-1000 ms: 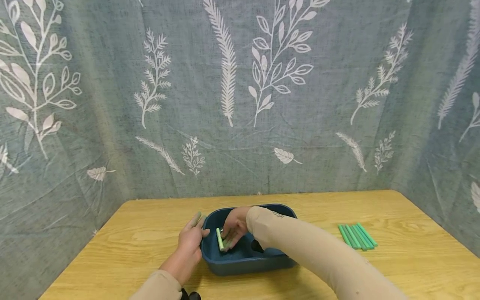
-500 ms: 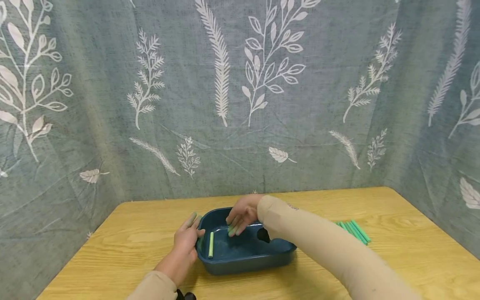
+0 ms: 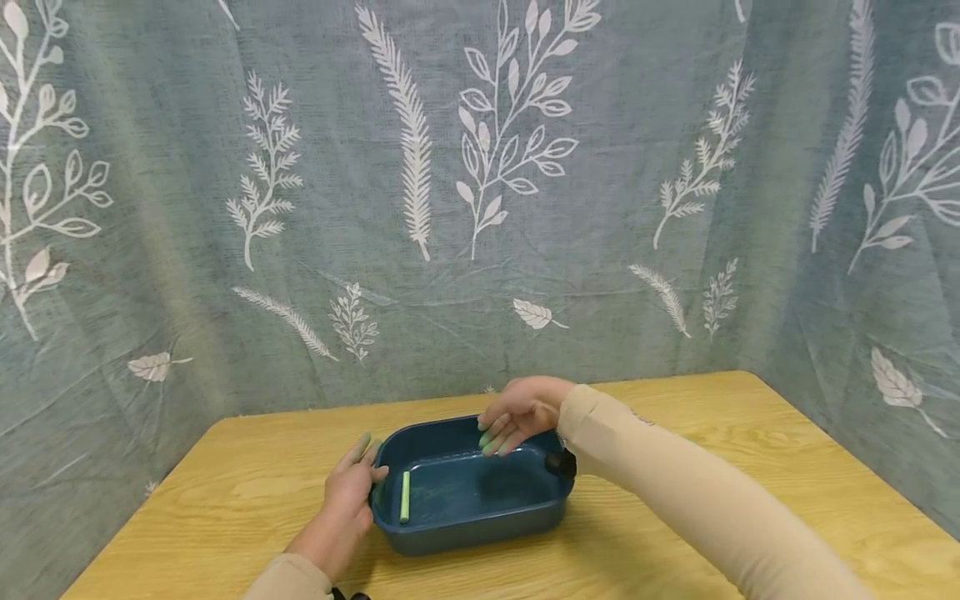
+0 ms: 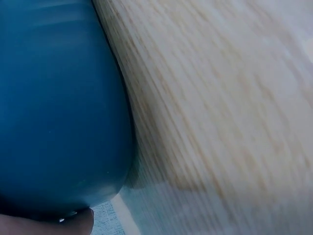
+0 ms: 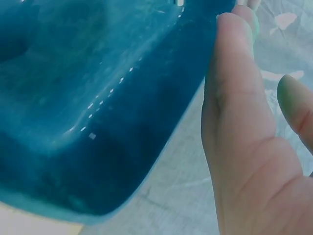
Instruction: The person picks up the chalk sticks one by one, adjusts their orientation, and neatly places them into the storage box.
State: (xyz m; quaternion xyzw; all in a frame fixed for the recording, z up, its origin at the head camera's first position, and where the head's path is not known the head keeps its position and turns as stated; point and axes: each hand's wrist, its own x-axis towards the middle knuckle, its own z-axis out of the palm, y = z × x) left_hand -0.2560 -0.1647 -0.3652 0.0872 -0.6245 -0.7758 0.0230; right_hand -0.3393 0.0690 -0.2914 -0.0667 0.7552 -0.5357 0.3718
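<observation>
A dark blue plastic basin [image 3: 468, 537] stands on the wooden table. Inside, against its left end, lies one light green chalk stick [image 3: 405, 497], pointing front to back. My left hand [image 3: 348, 496] holds the basin's left rim, thumb over the edge and fingers along the outer wall. Its fingertips are dusted green. In the left wrist view, the thumb [image 4: 73, 224] is at the basin's edge. My right hand [image 3: 525, 414] hovers over the basin's far side with relaxed fingers and nothing in them; green dust coats those fingertips too. The right wrist view shows the palm [image 5: 249, 127] beside the basin wall.
A grey-green curtain [image 3: 420, 333] with white leaf prints hangs behind and beside the table [image 3: 247, 467]. My right sleeve [image 3: 675, 492] crosses the table's right side and hides the spot where several green sticks showed earlier. Faint green marks are on the basin floor.
My right hand has let go of the chalk stick at the basin's left end and moved up and right. The left hand stays at the rim. The view has shifted rightward.
</observation>
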